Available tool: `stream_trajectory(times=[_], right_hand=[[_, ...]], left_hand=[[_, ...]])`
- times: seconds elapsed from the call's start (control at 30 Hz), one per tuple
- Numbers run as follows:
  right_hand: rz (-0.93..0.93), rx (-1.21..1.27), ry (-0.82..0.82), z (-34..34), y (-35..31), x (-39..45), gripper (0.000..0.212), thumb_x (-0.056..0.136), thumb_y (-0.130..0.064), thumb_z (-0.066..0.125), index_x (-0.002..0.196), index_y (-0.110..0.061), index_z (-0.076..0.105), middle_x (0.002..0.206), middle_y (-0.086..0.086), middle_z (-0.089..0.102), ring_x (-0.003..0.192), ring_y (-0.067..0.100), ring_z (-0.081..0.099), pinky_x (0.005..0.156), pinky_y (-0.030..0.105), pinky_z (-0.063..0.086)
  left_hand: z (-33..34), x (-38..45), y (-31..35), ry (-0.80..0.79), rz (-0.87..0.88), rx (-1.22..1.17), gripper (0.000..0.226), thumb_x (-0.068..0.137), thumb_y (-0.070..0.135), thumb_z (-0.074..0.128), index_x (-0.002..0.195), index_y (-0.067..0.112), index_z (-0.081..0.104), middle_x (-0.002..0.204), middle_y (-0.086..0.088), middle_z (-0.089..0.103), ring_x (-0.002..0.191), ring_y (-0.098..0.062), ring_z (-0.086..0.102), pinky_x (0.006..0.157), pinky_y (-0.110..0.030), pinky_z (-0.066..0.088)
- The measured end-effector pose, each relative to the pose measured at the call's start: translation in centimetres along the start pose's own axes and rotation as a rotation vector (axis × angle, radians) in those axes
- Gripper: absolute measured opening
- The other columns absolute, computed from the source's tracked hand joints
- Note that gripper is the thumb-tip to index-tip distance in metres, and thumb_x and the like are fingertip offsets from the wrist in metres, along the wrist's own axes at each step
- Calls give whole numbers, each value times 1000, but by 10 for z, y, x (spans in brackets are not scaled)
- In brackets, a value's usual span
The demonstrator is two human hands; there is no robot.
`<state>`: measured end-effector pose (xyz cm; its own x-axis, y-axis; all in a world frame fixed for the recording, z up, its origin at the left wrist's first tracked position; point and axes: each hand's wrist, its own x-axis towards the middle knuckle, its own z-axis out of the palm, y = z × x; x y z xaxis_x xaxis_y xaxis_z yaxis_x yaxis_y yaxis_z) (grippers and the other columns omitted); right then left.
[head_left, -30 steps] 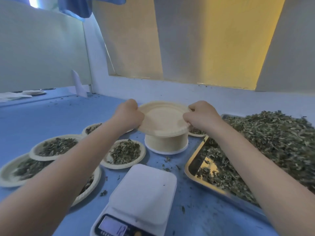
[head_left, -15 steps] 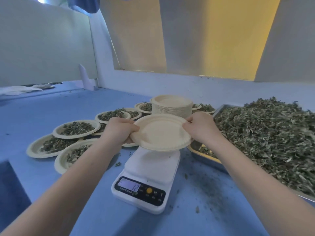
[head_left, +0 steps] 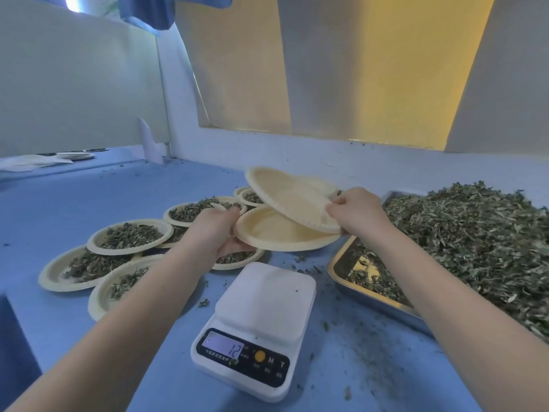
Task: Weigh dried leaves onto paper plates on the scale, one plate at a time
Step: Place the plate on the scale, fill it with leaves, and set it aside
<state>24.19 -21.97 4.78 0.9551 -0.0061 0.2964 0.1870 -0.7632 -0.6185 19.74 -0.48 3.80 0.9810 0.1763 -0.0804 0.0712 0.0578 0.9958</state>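
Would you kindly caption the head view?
Left hand and right hand separate two empty paper plates above the scale.

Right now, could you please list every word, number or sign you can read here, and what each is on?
"12": scale display.
"M": beside the scale's orange button.
"T": right end of that panel.
Small print under the display and buttons: too small to read.
Nothing else bears text.

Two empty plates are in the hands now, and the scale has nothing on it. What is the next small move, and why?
Probably finish pulling them apart: the right hand lifts the tilted upper plate away, and the left hand sets the lower plate on the scale. The plates touch only at their right edges, the scale's platform is bare, and the task wants one plate at a time.
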Motion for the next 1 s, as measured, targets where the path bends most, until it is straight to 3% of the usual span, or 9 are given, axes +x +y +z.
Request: stream_trajectory(times=[0.1, 0.13, 0.17, 0.2, 0.27, 0.33, 0.57, 0.8, 1.0], right_hand=[[-7, 0, 81, -5, -4, 15, 28, 92, -10, 48, 67, -4, 60, 57, 16, 53, 56, 22, 48, 54, 31, 45], [-7, -12, 121, -6, -5, 21, 29, 92, -9, 48, 64, -6, 51, 63, 0, 32, 54, 23, 46, 55, 36, 47], [-3, -23, 163, -7, -5, 28, 30, 91, -8, 47, 61, -7, 42, 82, 14, 64, 51, 22, 40, 51, 38, 43], [7, -33, 193, -8, -5, 35, 33, 89, -5, 46, 59, -9, 34, 51, 9, 40, 47, 20, 31, 47, 35, 34], [44, -44, 211, -8, -5, 47, 39, 84, 3, 43, 57, -15, 23, 52, 2, 20, 47, 17, 17, 46, 28, 17], [95, -36, 209, -5, -4, 59, 40, 81, 7, 42, 57, -18, 21, 55, 1, 18, 49, 17, 15, 46, 27, 14], [259, 4, 254, 6, 10, 100, 35, 84, -1, 45, 57, -13, 28, 56, 1, 31, 48, 17, 28, 44, 25, 22], [402, 169, 173, 13, 19, 125, 33, 87, -2, 44, 56, -10, 36, 57, 5, 39, 49, 19, 35, 43, 25, 28], [485, 367, 241, 15, 20, 129, 32, 88, 3, 46, 59, -9, 39, 61, 7, 41, 53, 21, 39, 45, 28, 32]], left_hand=[[-1, 9, 5, 37, 35, 100, 10, 87, -7, 57, 97, -11, 57, 85, -21, 62, 41, -15, 63, 37, -17, 47], [-2, 12, 6, 59, 40, 115, 5, 85, -9, 59, 90, -9, 59, 80, -19, 61, 38, -14, 61, 36, -16, 46], [-3, 15, 6, 85, 43, 127, 4, 83, -10, 60, 83, -6, 59, 76, -18, 61, 36, -14, 59, 36, -16, 46], [-4, 18, 6, 107, 41, 135, 8, 82, -12, 61, 76, -6, 59, 73, -18, 62, 35, -16, 59, 35, -17, 46], [-4, 24, 6, 131, 36, 139, 14, 80, -13, 62, 70, -4, 59, 71, -19, 62, 36, -19, 60, 35, -19, 46], [-3, 29, 8, 144, 41, 149, 14, 79, -12, 64, 68, -5, 60, 70, -21, 62, 36, -20, 61, 35, -21, 48], [6, 63, 29, 216, 116, 147, 10, 76, -4, 73, 79, -11, 66, 79, -26, 68, 63, -32, 68, 68, -41, 59], [7, 70, 22, 182, 64, 58, 10, 77, -6, 71, 79, -10, 63, 79, -23, 65, 44, -23, 64, 41, -24, 53], [-4, 55, 13, 137, 15, 29, 8, 80, -8, 67, 80, -13, 61, 50, -15, 64, 38, -19, 61, 35, -18, 47]])
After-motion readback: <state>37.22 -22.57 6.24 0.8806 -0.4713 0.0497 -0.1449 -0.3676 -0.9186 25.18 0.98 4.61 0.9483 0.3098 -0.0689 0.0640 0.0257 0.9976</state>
